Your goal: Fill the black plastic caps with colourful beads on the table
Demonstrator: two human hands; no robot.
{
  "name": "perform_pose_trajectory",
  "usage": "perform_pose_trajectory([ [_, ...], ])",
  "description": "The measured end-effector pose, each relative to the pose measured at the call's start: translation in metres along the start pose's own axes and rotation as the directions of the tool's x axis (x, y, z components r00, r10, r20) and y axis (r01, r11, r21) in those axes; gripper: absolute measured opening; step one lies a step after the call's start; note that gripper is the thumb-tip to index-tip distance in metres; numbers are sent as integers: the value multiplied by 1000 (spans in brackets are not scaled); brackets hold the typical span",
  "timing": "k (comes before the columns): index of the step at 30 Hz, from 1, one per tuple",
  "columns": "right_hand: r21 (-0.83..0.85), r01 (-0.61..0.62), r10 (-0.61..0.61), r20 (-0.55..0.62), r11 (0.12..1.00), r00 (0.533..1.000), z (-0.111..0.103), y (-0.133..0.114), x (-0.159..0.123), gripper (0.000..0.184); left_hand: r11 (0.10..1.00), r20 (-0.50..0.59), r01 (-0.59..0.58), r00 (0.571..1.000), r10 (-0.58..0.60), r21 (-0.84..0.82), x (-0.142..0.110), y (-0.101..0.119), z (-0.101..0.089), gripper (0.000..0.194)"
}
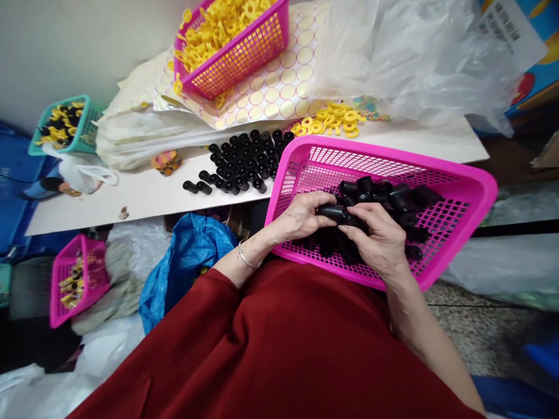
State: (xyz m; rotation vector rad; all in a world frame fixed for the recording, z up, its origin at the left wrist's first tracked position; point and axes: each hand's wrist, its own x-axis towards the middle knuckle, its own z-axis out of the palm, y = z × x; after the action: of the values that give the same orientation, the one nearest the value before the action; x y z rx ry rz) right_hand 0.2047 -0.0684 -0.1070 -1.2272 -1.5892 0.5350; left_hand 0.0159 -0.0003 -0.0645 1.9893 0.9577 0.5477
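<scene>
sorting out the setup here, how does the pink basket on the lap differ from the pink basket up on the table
The pink basket on the lap holds loose black tubes; the pink basket on the table is heaped with yellow rings. The lap basket is partly filled with both hands in it, the left hand and right hand gripping a black tube; the table basket is untouched. Both are pink mesh plastic and sit tilted.

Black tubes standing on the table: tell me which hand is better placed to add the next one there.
Left, probably. The left hand sits at the pink basket's near-left side, closest to the standing black tubes on the table. The right hand lies farther right and would have to cross over it.
</scene>
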Motion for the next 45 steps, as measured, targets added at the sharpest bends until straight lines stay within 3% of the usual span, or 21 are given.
perform_pose_trajectory([
  [9,-65,46,-47,-19,997,999,-1,0,-2,23,1000,12,17,1000,-17,-11,0,-3,1,17],
  [16,-98,121,-109,114,988,987,-11,-3,1,19,999,121,13,993,-9,-38,-1,0,-2,11],
  [19,32,-7,3,116,999,993,-8,-4,-2,25,997,188,-10,982,23,-71,-2,1,-2,14],
  [23,249,-227,224,41,941,974,4,-3,-6,48,997,224,-59,972,67,-45,-2,-1,6,7],
  [27,267,-271,278,11,925,960,12,-2,-8,57,984,143,-178,974,177,-4,-9,-5,15,15],
  [30,308,-256,274,-16,916,962,10,2,-9,53,955,-68,-295,953,296,26,-26,-6,9,21],
  [32,269,-258,284,-62,928,957,8,7,-9,42,949,-330,-290,890,315,123,-42,-9,-2,30],
  [33,224,-257,283,-91,940,955,7,10,-9,35,958,-482,-234,828,286,167,-50,-12,-9,32],
  [34,167,-252,274,-120,953,954,6,14,-9,28,972,-627,-147,744,230,183,-58,-18,-16,33],
  [36,44,-214,218,-157,976,963,6,22,-6,18,994,-844,36,532,71,106,-70,-34,-30,31],
  [38,-95,-127,113,-139,987,984,7,28,1,10,987,-931,160,354,-87,-31,-76,-54,-41,29],
  [39,-171,-66,49,-103,983,993,9,30,6,8,974,-943,208,297,-150,-90,-77,-64,-45,28],
  [40,-245,4,-16,-46,969,999,11,31,11,11,958,-944,251,259,-203,-137,-77,-74,-48,28],
  [42,-380,151,-116,115,913,987,16,30,23,21,926,-931,317,229,-285,-205,-73,-90,-50,29],
  [45,-512,324,-144,360,795,922,27,25,40,29,894,-892,355,253,-374,-274,-64,-103,-50,27],
])
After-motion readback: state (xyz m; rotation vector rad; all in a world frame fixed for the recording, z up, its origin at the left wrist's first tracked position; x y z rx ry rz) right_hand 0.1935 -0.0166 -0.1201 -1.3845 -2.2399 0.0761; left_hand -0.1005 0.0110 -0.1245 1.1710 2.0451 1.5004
